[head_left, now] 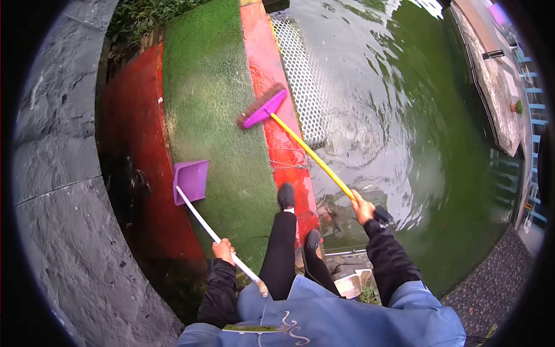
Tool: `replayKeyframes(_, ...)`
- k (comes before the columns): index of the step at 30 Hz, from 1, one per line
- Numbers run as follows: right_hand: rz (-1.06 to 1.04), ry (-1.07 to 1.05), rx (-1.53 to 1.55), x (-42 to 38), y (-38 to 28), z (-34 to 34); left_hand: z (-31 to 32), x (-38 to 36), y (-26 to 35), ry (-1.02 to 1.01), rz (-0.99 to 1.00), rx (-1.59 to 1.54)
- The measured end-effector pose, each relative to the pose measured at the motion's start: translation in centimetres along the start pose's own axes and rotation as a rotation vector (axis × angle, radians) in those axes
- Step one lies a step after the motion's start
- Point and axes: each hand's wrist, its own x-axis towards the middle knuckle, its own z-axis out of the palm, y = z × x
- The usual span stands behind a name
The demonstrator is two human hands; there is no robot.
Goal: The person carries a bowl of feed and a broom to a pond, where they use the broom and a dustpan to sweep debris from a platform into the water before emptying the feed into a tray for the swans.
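Note:
My left hand (224,252) is closed round the white handle of a purple dustpan (192,181), whose pan is over the left side of the green turf strip (214,115). My right hand (363,208) grips the yellow handle of a broom (263,107). The broom's magenta head with brown bristles lies slantwise across the turf's right edge and the red border (284,139). The dustpan and the broom head are apart. Whether any dirt is in the pan cannot be made out.
Green water (451,144) lies right of the walkway, with a white metal grid (300,75) at its edge. A red surface (130,121) and a grey rock wall (63,231) are on the left. A white container (348,285) sits near my feet.

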Motion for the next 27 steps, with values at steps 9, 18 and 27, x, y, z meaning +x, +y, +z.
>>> replayKeyframes(9,0.374,0.067,-0.228,-20.0,3.8,-15.2,0.9,0.1,-0.7,0.093,0.018,-0.059)
replayKeyframes(18,0.154,0.048,-0.236,-9.8,-7.6,-12.9,0.8,1.5,0.1,0.059,-0.058,-0.073)
replayKeyframes(27,-0.052,0.039,-0.133,8.2,-17.3,-1.4,2.3,3.6,0.8,0.057,-0.093,-0.135)
